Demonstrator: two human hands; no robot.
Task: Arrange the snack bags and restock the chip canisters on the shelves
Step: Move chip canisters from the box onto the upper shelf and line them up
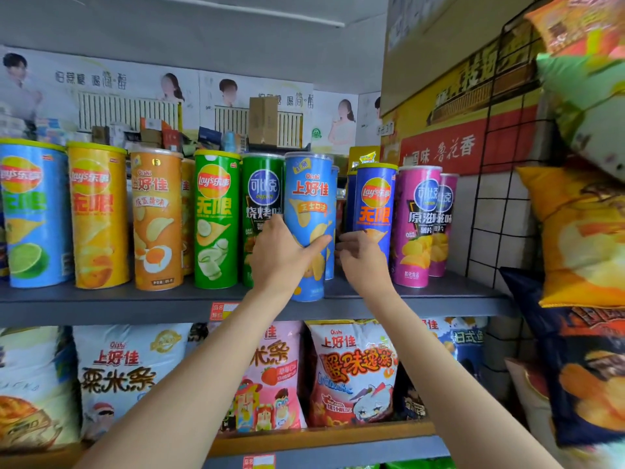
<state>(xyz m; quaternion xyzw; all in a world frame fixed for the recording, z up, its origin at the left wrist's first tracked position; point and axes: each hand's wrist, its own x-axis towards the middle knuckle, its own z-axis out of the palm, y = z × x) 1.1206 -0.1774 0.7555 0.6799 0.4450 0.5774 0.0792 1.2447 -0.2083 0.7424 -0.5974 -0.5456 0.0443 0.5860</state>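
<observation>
A row of chip canisters stands on the grey upper shelf (135,304). My left hand (280,255) grips the light blue Oishi canister (309,198), which stands at the shelf's front edge. My right hand (360,257) hovers with curled fingers in front of the dark blue Lay's canister (373,201); I cannot tell whether it touches the canister. A green Copico canister (258,194) stands just left of my left hand. Snack bags (351,370) fill the shelf below.
Further left stand a green Lay's canister (216,218), an orange Oishi canister (157,218), a yellow one (98,214) and a blue lime one (33,214). Pink canisters (417,225) stand to the right. Chip bags (581,238) hang on a wire rack at right.
</observation>
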